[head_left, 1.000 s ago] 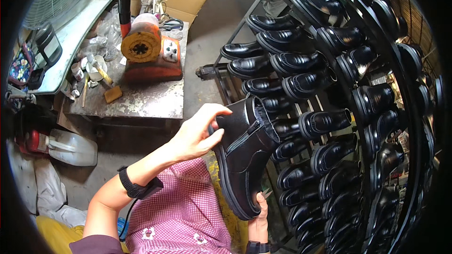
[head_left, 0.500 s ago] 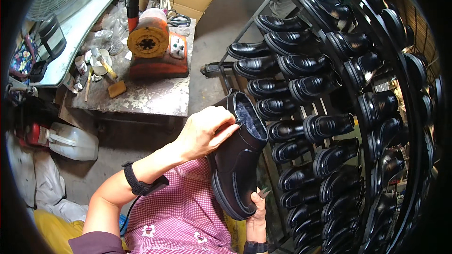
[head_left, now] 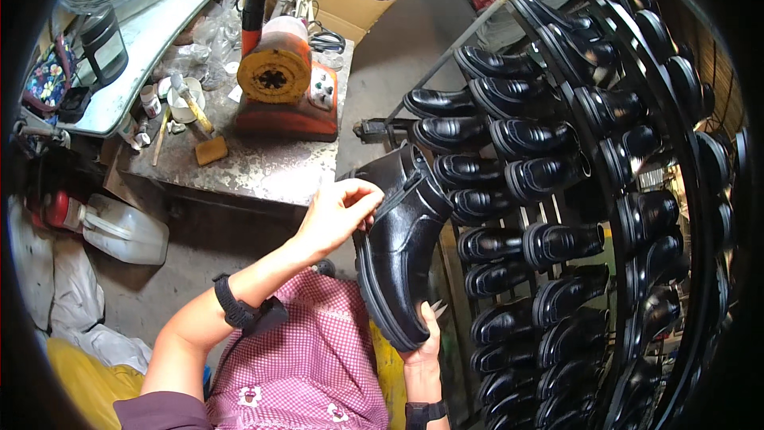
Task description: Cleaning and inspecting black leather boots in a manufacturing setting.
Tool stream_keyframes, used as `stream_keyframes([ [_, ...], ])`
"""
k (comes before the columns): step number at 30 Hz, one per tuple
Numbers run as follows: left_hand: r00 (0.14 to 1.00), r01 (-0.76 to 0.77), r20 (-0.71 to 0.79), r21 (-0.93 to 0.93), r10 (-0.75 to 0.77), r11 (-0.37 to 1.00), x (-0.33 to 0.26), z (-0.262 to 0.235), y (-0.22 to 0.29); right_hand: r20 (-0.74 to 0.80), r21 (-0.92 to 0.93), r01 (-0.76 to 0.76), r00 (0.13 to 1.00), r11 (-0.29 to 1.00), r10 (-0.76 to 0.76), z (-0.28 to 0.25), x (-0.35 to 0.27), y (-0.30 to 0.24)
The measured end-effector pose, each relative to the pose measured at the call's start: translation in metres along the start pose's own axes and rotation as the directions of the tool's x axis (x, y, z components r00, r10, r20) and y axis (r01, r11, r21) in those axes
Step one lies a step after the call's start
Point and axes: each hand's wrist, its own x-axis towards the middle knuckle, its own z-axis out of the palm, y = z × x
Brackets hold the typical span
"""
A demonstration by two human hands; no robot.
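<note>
A black leather ankle boot [head_left: 402,247] is held at a slant in front of me, toe down and shaft up. My right hand [head_left: 423,342] grips it by the toe from the right side. Beside that thumb poke out short pointed metal blades [head_left: 438,310], like those of thread snips; their handle is hidden in the palm. At the boot's side, my left hand [head_left: 344,215] is closed in a pinch by the lower end of the zipper [head_left: 400,193]. The zipper pull itself is covered by the fingers.
On the right stands a rack [head_left: 692,151] full of glossy black boots, close to my right hand. Ahead, a worn worktable [head_left: 286,171] bears an orange machine [head_left: 286,123], a sponge [head_left: 212,151] and a brush in a bowl. A white jug [head_left: 127,231] lies at left.
My left hand has moved down the boot's side, from the collar to the zipper's lower end. The boot has turned, so its fleecy opening no longer faces me. My right hand keeps its grip.
</note>
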Motion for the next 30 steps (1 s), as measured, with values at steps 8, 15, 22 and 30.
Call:
stream_keyframes([
  [8,0.961,-0.197,-0.138,0.27,0.24,0.943,0.065,-0.047,0.012,-0.041,0.076,-0.036,0.998,0.996,0.039,0.097,0.064,-0.013],
  [15,0.879,-0.291,-0.212,0.471,0.427,0.833,0.121,-0.071,0.049,-0.069,0.013,-0.084,0.994,0.996,0.085,0.149,0.118,-0.027],
  [22,0.837,-0.264,-0.236,0.616,0.494,0.742,0.163,-0.082,0.076,0.05,0.031,-0.067,0.997,0.997,0.065,0.189,0.157,-0.038],
  [30,0.76,-0.277,-0.3,0.654,0.577,0.704,0.186,-0.086,0.106,0.353,0.038,-0.095,0.933,0.995,0.076,0.205,0.183,-0.046],
])
